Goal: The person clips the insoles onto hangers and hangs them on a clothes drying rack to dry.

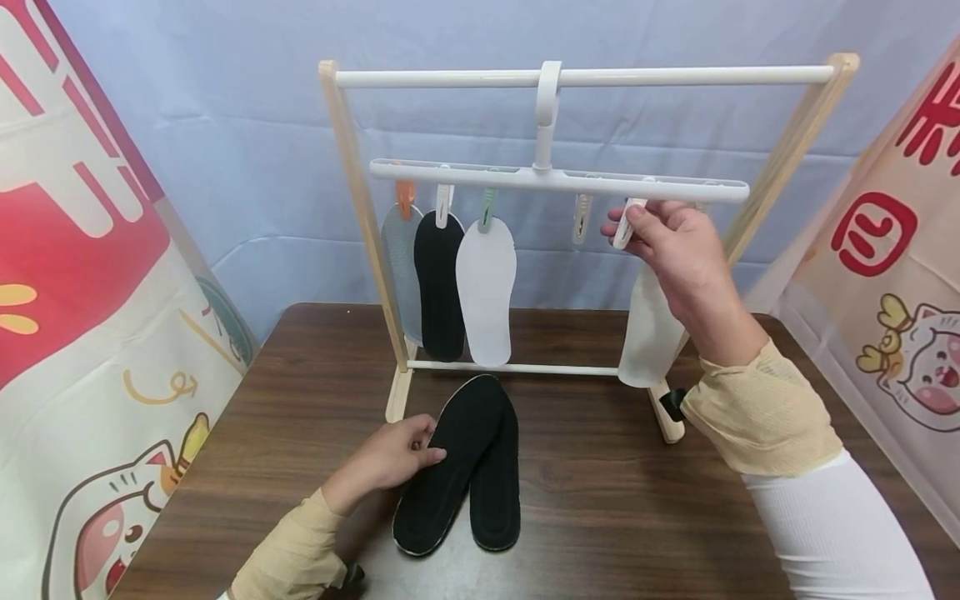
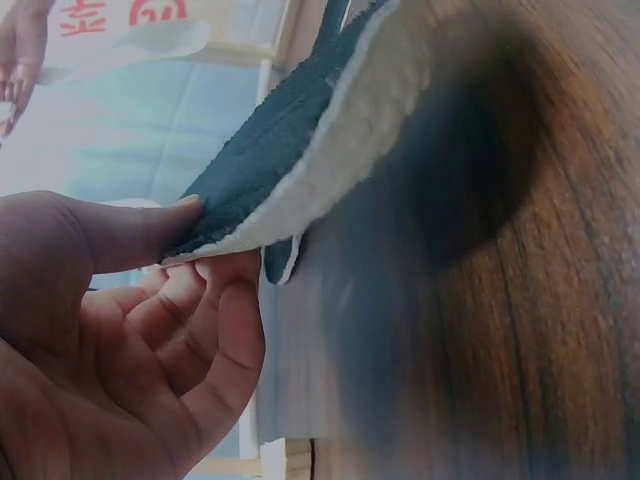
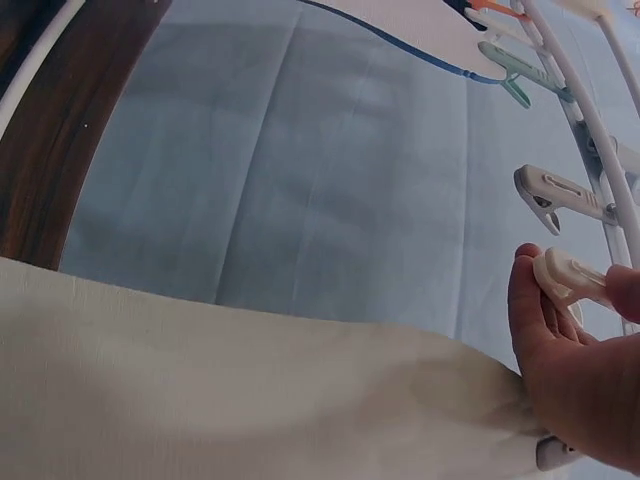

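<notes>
- In front of the rack [image 1: 450,79], a black insole [image 1: 438,479] was pinched between thumb and fingers by the left hand [image 1: 393,454].
- A second black insole [image 1: 501,492], partly covered by it, was laid on the table [image 1: 600,492] before the rack.
- Below the rack's top bar, a white clip [image 1: 627,227] was pinched by the right hand [image 1: 690,254].
- A pale insole [image 1: 647,337] was hung inside the rack's right end.

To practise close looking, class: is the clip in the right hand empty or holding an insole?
Empty: the right hand pinches the clip, but nothing hangs from its tip in the head or right wrist view.
</notes>
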### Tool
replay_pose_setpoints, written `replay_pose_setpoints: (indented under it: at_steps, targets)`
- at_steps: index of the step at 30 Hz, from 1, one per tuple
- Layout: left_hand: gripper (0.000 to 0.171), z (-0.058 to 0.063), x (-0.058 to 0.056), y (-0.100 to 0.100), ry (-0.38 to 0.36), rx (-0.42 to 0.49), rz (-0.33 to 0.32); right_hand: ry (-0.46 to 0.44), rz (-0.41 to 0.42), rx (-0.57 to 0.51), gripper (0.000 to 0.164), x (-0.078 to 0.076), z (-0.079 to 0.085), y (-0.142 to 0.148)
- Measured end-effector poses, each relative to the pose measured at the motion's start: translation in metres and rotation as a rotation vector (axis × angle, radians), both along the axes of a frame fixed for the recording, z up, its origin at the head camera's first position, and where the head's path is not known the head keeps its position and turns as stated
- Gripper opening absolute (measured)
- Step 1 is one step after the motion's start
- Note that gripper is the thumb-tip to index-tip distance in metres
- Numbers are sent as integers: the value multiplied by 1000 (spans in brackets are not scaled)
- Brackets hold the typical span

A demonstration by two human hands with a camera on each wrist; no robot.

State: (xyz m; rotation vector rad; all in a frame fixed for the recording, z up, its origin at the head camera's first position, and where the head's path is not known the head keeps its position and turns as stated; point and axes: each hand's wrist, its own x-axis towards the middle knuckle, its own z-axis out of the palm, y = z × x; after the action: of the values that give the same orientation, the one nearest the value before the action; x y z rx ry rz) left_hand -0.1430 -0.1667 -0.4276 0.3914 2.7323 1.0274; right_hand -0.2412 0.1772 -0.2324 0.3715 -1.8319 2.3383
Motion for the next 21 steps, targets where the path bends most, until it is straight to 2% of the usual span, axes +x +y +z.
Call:
replay_pose_setpoints:
  at_steps: [15,21]
  targets:
    - [13,2,0,7,35,18,-20,59,-110,-5,14,2,-8,-7]
    - [14,3,-2,10,32,19,-34,68,-110,-7,12,3,-9,-10]
